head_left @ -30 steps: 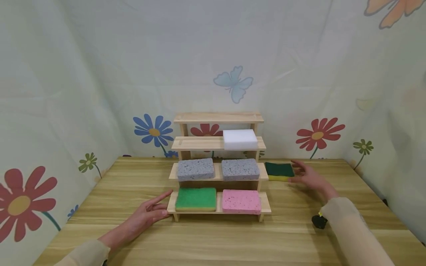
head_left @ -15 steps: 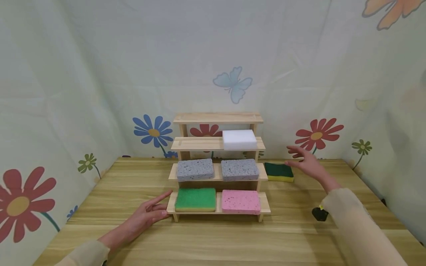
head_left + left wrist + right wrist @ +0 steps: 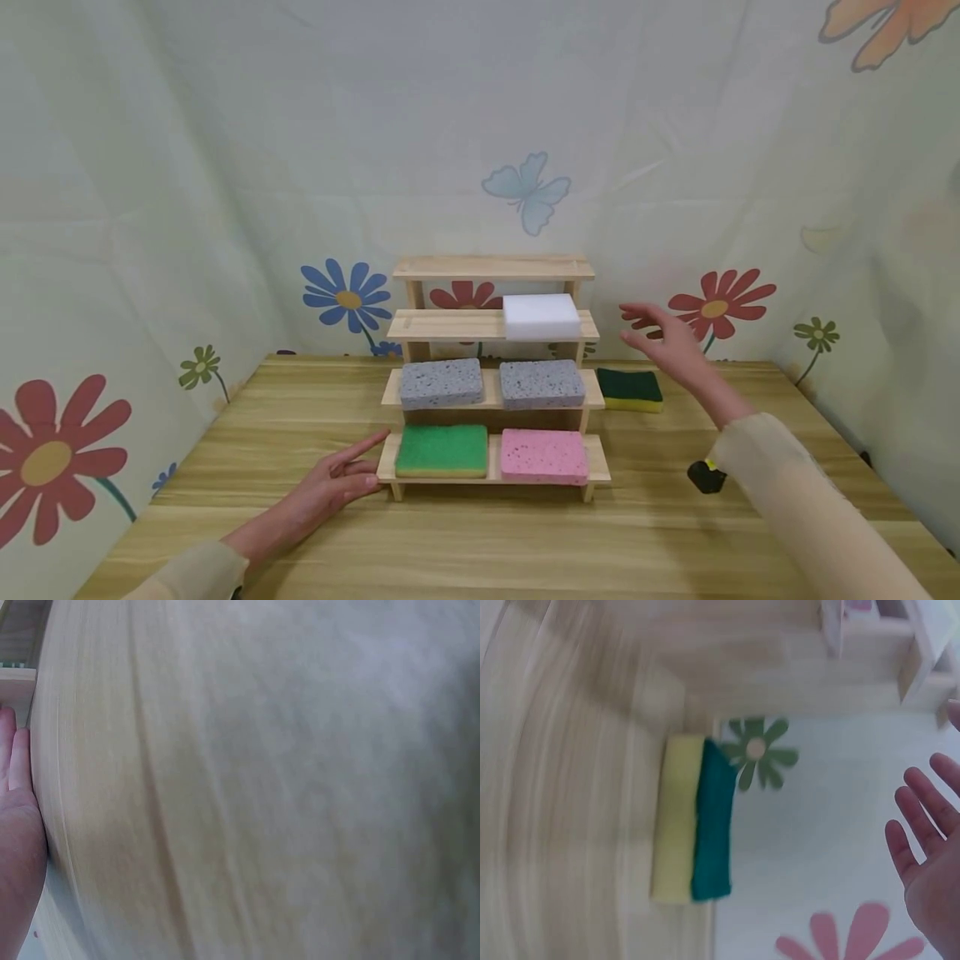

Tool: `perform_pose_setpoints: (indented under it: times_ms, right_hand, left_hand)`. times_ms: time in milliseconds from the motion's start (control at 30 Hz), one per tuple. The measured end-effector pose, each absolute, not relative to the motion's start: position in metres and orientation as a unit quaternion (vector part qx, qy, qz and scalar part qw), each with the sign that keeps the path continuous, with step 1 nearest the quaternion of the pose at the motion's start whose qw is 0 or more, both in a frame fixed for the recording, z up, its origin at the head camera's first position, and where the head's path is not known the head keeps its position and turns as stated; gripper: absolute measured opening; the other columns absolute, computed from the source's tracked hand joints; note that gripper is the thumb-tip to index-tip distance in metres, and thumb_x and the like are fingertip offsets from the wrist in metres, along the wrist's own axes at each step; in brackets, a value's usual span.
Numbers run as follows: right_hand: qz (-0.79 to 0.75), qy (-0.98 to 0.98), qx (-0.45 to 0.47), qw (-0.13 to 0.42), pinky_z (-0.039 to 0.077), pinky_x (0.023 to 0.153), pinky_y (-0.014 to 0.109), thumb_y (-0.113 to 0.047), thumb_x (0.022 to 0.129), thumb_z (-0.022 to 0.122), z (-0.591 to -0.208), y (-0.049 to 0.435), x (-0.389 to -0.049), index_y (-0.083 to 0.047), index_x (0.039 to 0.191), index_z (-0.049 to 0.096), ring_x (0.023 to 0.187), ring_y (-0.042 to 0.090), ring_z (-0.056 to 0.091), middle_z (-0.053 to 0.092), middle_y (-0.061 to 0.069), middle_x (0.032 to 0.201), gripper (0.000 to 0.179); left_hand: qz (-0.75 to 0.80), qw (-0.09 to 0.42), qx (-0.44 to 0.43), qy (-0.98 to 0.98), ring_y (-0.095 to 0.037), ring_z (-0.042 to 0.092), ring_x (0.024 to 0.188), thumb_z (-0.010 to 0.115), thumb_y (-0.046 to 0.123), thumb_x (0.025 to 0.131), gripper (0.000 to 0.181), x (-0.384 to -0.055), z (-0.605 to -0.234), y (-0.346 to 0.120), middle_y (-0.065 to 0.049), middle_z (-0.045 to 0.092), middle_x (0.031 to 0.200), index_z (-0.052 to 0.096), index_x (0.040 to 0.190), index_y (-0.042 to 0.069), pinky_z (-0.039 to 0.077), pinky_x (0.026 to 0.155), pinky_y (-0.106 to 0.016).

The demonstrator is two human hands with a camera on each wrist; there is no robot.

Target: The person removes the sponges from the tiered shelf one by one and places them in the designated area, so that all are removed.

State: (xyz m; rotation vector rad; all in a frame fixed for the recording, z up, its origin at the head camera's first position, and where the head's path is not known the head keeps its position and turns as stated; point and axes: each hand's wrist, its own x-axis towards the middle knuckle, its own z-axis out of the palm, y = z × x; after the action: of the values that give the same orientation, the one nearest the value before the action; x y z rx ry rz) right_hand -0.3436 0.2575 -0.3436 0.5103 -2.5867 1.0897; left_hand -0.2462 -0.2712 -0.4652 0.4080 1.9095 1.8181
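Note:
In the head view a stepped wooden rack (image 3: 442, 325) stands mid-table. My left hand (image 3: 330, 486) rests on the tabletop, its fingertips at the left end of the rack's lowest shelf. My right hand (image 3: 667, 343) is raised in the air right of the rack, fingers loosely bent, holding nothing. Beneath it a dark green and yellow sponge (image 3: 628, 390) lies on the table, apart from the hand. On the third shelf up, at the right, sits a white sponge (image 3: 541, 316). Two grey speckled sponges, one left (image 3: 441, 383) and one right (image 3: 542, 384), occupy the second shelf.
The lowest shelf bears a green sponge (image 3: 441, 451) and a pink sponge (image 3: 543, 456). The top shelf (image 3: 492, 267) is bare. A flower-printed curtain (image 3: 375, 150) hangs behind the wooden table (image 3: 450, 550). A small black object (image 3: 707, 476) shows beside the right cuff.
My right hand has left the dark green and yellow sponge, rising and shifting left toward the rack. That sponge stays on the table. The left hand has not moved.

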Motion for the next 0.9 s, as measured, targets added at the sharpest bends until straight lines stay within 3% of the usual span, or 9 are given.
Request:
perform_pose_setpoints:
  times_ms: [333, 900]
  right_hand:
    - [0.406, -0.866, 0.244, 0.158, 0.043, 0.104, 0.058, -0.025, 0.097, 0.062, -0.328, 0.221, -0.341, -0.009, 0.146, 0.045, 0.125, 0.037, 0.05, 0.054, 0.017, 0.142, 0.054]
    - [0.411, -0.862, 0.271, 0.118, 0.042, 0.106, 0.058, -0.022, 0.093, 0.068, -0.315, 0.191, -0.349, -0.009, 0.148, 0.042, 0.13, 0.039, 0.048, 0.048, 0.016, 0.148, 0.062]
  left_hand:
    - [0.667, 0.235, 0.15, 0.691, -0.007, 0.059, 0.125, 0.052, 0.016, 0.103, 0.067, -0.247, -0.465, -0.271, -0.012, 0.052, 0.148, 0.017, 0.16, 0.021, 0.049, 0.102, -0.021]
    - [0.664, 0.237, 0.143, 0.695, -0.006, 0.059, 0.124, 0.053, 0.017, 0.102, 0.068, -0.247, -0.465, -0.271, -0.008, 0.056, 0.145, 0.017, 0.16, 0.023, 0.049, 0.102, -0.021]
